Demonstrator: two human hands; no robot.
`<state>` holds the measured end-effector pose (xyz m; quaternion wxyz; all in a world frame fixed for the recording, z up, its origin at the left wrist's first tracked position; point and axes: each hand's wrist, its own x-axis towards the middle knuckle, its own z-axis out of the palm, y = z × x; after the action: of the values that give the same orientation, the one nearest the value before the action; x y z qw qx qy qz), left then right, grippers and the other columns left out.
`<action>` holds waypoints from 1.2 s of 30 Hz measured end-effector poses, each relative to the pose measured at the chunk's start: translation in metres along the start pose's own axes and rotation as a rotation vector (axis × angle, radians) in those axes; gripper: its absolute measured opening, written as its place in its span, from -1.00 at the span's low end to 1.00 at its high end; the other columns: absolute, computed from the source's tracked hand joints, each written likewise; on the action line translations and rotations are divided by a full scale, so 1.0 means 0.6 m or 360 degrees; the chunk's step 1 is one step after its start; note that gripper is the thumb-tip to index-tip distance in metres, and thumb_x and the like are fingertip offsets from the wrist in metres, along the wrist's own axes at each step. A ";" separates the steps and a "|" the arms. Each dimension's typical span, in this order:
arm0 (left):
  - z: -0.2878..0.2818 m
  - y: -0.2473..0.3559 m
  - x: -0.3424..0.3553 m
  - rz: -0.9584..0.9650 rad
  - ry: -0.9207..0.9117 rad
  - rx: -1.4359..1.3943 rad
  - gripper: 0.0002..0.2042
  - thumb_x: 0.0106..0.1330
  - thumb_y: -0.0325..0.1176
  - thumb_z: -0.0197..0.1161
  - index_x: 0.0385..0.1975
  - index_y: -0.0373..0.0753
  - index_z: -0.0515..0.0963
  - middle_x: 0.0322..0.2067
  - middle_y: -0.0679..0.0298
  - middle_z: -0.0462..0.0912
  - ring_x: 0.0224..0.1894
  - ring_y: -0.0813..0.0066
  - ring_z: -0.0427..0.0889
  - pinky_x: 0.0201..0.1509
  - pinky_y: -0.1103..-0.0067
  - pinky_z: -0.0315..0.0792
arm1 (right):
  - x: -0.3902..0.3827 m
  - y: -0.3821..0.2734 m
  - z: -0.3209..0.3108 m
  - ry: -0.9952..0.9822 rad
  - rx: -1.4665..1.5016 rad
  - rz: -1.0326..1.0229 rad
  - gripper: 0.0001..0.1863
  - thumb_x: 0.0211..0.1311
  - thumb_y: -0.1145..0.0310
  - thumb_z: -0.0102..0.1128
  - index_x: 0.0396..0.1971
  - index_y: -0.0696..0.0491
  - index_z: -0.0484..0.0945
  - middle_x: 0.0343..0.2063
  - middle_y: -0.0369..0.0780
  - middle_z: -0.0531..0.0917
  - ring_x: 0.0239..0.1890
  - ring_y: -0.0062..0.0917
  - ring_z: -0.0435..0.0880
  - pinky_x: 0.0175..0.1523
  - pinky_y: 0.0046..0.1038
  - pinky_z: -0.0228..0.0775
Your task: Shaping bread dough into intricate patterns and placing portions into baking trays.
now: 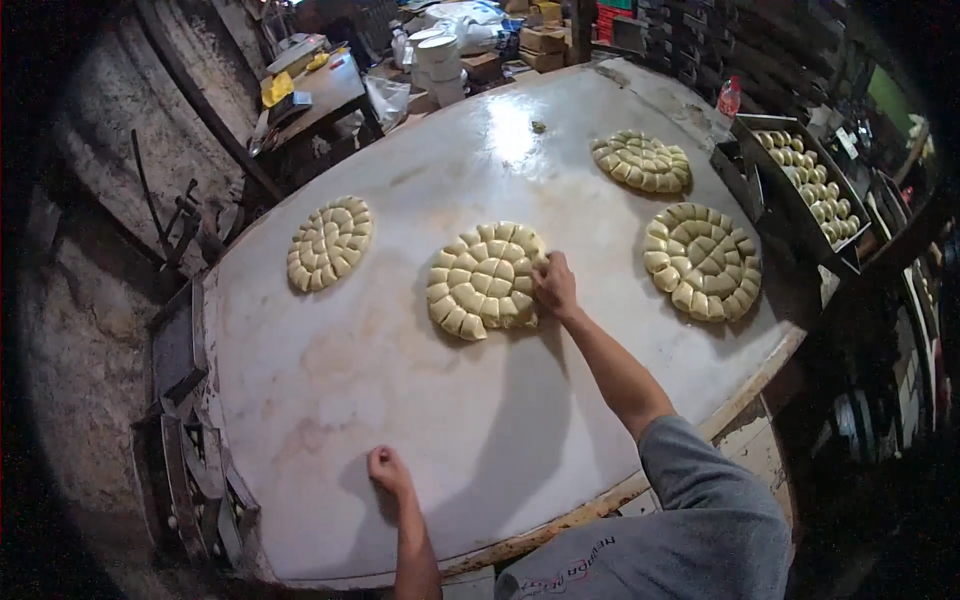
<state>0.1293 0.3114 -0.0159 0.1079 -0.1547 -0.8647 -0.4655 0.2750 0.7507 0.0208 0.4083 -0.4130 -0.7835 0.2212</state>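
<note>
A round slab of pale dough [484, 272], cut into rings of small pieces, lies mid-table. My right hand [555, 286] reaches to its right edge, fingers closed on a dough piece there; the fingertips are partly hidden. My left hand [389, 470] is curled into a loose fist over the near left of the table, away from any dough. Whatever it may hold cannot be seen. Similar cut dough rounds lie nearby: one at the left [330, 244], one at the right [703, 262], and one at the far right [642, 162].
The pale worktable [440, 400] has a worn rim. Beyond its right side stands a dark tray [800, 185] with rows of dough balls, near a bottle [729, 96]. Metal trays [180, 345] line the left edge. White buckets [438, 62] and a side table [325, 98] stand behind.
</note>
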 end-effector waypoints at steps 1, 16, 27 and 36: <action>0.023 0.056 -0.018 -0.0059 -0.0084 0.0017 -0.93 0.09 -0.50 0.14 -0.47 -0.37 0.50 -0.52 0.19 0.51 -0.49 0.39 0.47 -0.39 0.55 0.38 | -0.020 0.010 -0.025 -0.0044 0.0099 0.0149 -0.70 -0.01 0.37 0.09 -0.28 0.14 0.28 -0.44 0.01 0.50 -0.35 -0.03 0.48 -0.27 -0.21 0.36; 0.008 0.111 -0.154 0.0268 -0.0845 -0.0818 -0.61 0.34 -0.11 -0.10 -0.14 -0.36 0.43 -0.40 0.08 0.59 -0.37 0.34 0.56 -0.29 0.54 0.41 | -0.526 -0.242 -0.104 -0.0777 0.1053 0.0690 -0.59 0.01 0.41 0.18 -0.10 0.10 0.34 -0.28 -0.19 0.50 -0.28 -0.51 0.49 -0.13 -0.49 0.37; -0.166 0.006 -0.169 -0.0149 -0.0951 -0.0834 -0.70 0.21 -0.11 0.13 -0.34 -0.26 0.44 -0.38 0.13 0.48 -0.38 0.30 0.50 -0.26 0.37 0.40 | -0.474 -0.061 -0.243 -0.0288 0.0759 0.0300 -0.76 0.06 0.46 0.04 -0.22 0.14 0.34 -0.35 -0.18 0.47 -0.32 -0.44 0.49 -0.22 -0.46 0.35; -0.035 0.139 -0.025 0.0316 -0.0390 0.0621 -0.80 -0.04 -0.24 0.19 -0.50 -0.22 0.48 -0.40 0.12 0.49 -0.24 0.10 0.43 -0.15 0.29 0.34 | -0.258 -0.057 -0.181 -0.0182 -0.0437 -0.0141 -0.72 -0.12 0.28 0.20 -0.41 0.12 0.45 -0.36 -0.10 0.46 -0.20 -0.18 0.35 -0.05 -0.25 0.18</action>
<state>0.1750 0.3344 0.0552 0.0754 -0.2705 -0.9254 -0.2545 0.3988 0.6042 0.0352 0.3121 -0.4167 -0.8458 0.1169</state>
